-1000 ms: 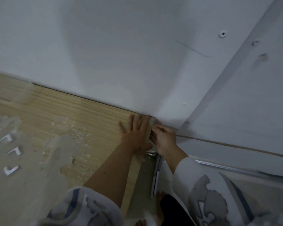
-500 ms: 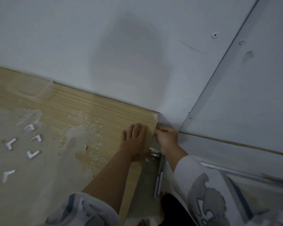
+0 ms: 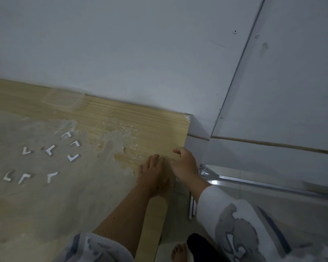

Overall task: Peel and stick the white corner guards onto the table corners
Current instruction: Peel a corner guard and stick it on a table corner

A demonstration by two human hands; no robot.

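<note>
A worn wooden table fills the left half of the view, its far right corner against the white wall with a small whitish guard on it. Several white L-shaped corner guards lie loose on the tabletop at the left. My left hand lies flat on the table near its right edge, fingers straight. My right hand hovers at that edge just right of the left hand, fingers loosely curled with nothing visible in them.
The white wall runs along the table's back edge and a white panel stands at the right. A metal rail lies on the floor below. My bare foot shows beside the table.
Both hands have pulled back from the far right corner toward me along the table's right edge. The camera has swung so more loose guards show at the left.
</note>
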